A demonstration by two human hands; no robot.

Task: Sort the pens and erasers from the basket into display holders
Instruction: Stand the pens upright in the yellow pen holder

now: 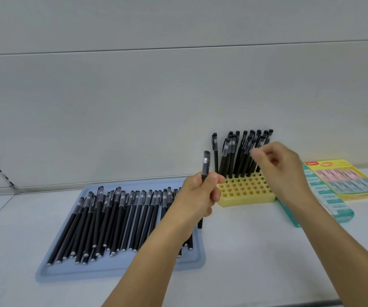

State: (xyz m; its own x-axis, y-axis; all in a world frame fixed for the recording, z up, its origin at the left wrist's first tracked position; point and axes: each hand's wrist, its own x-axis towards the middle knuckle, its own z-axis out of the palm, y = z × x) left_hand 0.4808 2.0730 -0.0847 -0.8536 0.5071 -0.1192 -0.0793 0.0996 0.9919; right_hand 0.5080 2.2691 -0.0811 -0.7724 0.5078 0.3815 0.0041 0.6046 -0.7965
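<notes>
You're feeding black pens into the yellow holder, one at a time.

Left of the holder, loose pens are lying on the blue tray. Your left hand is gripping one pen upright, just left of the holder's front. Your right hand is hovering w/ fingers curled at the standing pens in the back rows; can't tell if it's pinching anything. Keep the pen vertical, aim for the next free hole. Eraser boxes are sitting right of the holder.

Pale grey panelled wall with a horizontal seam, above a white shelf surface, evenly lit.
</notes>
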